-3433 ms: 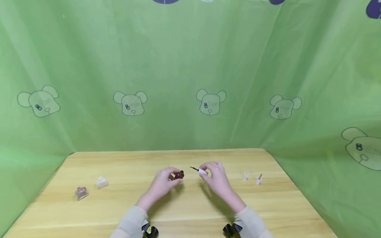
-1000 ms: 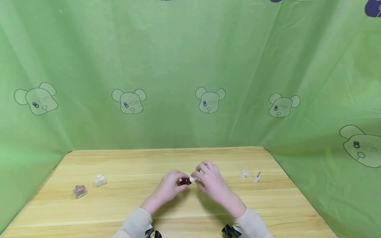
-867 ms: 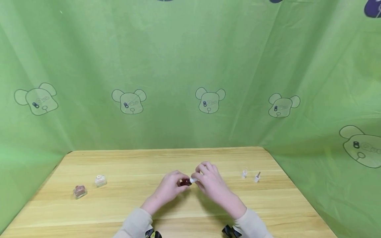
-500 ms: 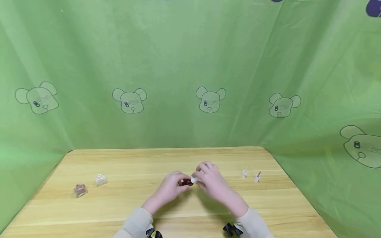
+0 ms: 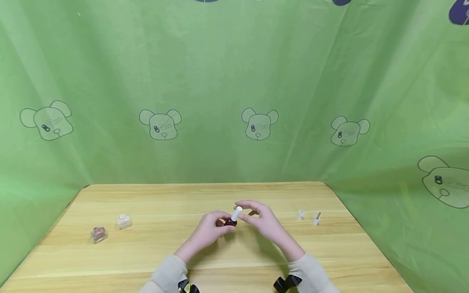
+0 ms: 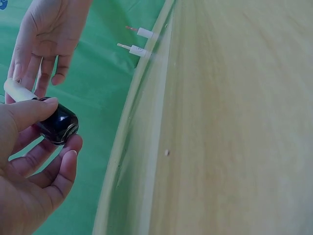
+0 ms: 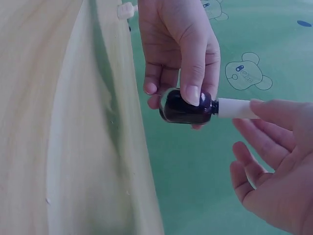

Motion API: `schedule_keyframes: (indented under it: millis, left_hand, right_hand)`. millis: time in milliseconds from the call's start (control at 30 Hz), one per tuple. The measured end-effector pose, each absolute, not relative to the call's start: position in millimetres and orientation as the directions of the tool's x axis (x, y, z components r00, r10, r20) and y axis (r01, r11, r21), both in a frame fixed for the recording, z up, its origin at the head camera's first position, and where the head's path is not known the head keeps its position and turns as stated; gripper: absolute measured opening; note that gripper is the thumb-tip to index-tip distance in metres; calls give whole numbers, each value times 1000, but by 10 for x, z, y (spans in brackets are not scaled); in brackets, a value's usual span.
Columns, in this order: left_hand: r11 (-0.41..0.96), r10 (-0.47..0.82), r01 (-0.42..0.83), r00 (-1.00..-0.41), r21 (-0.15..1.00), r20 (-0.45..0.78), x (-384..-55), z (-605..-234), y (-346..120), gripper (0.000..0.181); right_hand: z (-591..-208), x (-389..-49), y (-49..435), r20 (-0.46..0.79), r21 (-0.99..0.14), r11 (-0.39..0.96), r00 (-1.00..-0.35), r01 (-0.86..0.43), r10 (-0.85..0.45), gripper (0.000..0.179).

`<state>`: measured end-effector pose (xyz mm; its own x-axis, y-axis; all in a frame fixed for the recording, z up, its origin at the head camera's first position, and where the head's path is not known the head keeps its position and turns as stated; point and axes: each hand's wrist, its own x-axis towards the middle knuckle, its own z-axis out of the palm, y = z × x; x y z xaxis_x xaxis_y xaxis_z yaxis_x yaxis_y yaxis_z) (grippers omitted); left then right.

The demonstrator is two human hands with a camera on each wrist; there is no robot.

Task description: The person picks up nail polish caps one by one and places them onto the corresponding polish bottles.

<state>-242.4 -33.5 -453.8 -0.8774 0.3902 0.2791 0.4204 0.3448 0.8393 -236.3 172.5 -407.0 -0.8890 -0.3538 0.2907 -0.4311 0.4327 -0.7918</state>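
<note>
My left hand (image 5: 206, 231) holds a small nail polish bottle (image 7: 180, 111) of dark red polish, thumb on one side and fingers on the other. Its white cap (image 5: 237, 213) sits on the neck, in line with the bottle, and a thin strip of dark neck shows below it in the right wrist view. My right hand (image 5: 266, 221) pinches the cap between thumb and forefinger, its other fingers loosely bent. The brush is hidden inside. In the head view the capped bottle tilts slightly to the right above the table.
On the wooden table (image 5: 146, 260), an uncapped pink polish bottle (image 5: 99, 235) and an uncapped clear one (image 5: 124, 221) stand at left. Two white brush caps stand brush-up at right, one pale-brushed cap (image 5: 301, 214) and one pinkish-brushed cap (image 5: 316, 219). A green curtain (image 5: 209, 154) surrounds the table.
The brush, held apart from the bottle at first, has gone into it and the cap now meets the neck. Lately the cap has tipped more upright and my right fingers have spread.
</note>
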Motion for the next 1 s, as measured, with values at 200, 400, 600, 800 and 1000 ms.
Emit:
schedule_keyframes:
  millis: [200,400,600,800,1000]
  left_hand:
    - [335,407,405,-876,851,257,-2427,-4552,-322,30]
    - [341,418,403,-874,849,247,-2418,-4558,-314,31]
    - [341,415,406,-874,848,251,-2397,-4548,-300,31]
    - [330,419,413,-870,849,260,-2371,-4533,-273,30]
    - [322,426,416,-866,851,262,-2360,-4529,-261,32]
  right_hand:
    - [-4112,-2382,1719,243,-856,357,-900,-374,-362,37]
    - [-4161,-2405,1714,256,-858,357,-910,-369,-325,33]
    - [-4170,-2388,1678,282,-857,373,-930,-355,-235,26]
    - [-4198,-2381,1641,315,-866,366,-941,-339,-126,20]
    - [-4227,-2398,1635,343,-858,361,-931,-366,-128,22]
